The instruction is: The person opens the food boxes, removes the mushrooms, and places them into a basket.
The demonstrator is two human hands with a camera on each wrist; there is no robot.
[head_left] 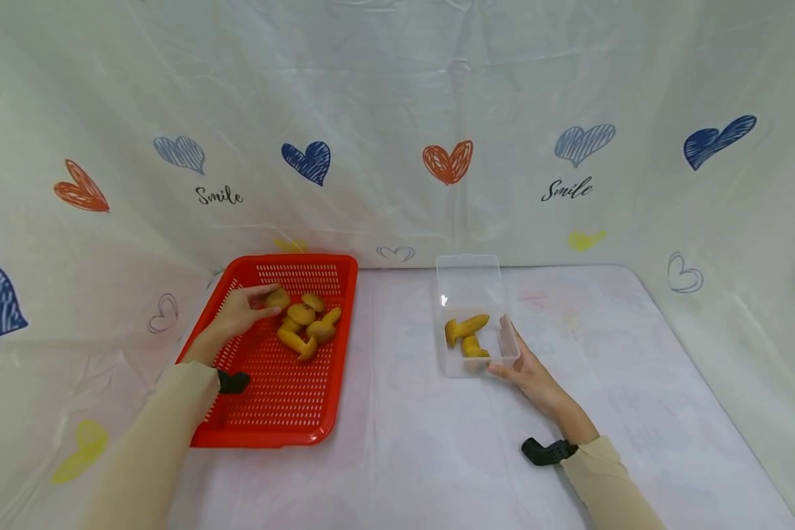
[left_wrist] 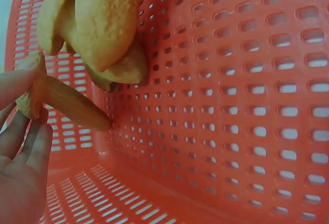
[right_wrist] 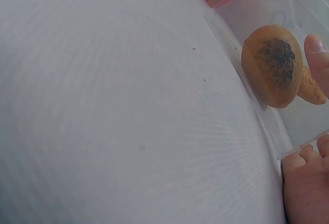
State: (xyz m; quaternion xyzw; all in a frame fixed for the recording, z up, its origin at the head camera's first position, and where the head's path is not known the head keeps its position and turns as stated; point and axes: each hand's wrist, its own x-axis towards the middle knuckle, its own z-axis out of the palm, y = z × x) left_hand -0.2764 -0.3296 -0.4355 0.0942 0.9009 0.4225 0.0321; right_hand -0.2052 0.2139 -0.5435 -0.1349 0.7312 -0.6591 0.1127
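In the head view my left hand (head_left: pixel 237 312) pinches a brown mushroom (head_left: pixel 277 297) by its cap, inside a red plastic basket (head_left: pixel 274 401). The left wrist view shows the thumb on one side of that mushroom's cap (left_wrist: pixel 35 88) and the fingers on the other, with its stem pointing away. Several more mushrooms (head_left: pixel 301 315) lie heaped beside it. My right hand (head_left: pixel 526 374) grips the right side of a clear plastic box (head_left: pixel 456 368), thumb near the front wall. Inside the box lie two mushrooms (head_left: pixel 467 326); the right wrist view shows a dark patch on one cap (right_wrist: pixel 272 67).
The box's clear lid (head_left: pixel 470 278) stands raised at its back. A pale table cover (head_left: pixel 397 412) lies between basket and box. Behind the table hangs a white sheet (head_left: pixel 377 88) printed with hearts. Each wrist wears a black band (head_left: pixel 548 451).
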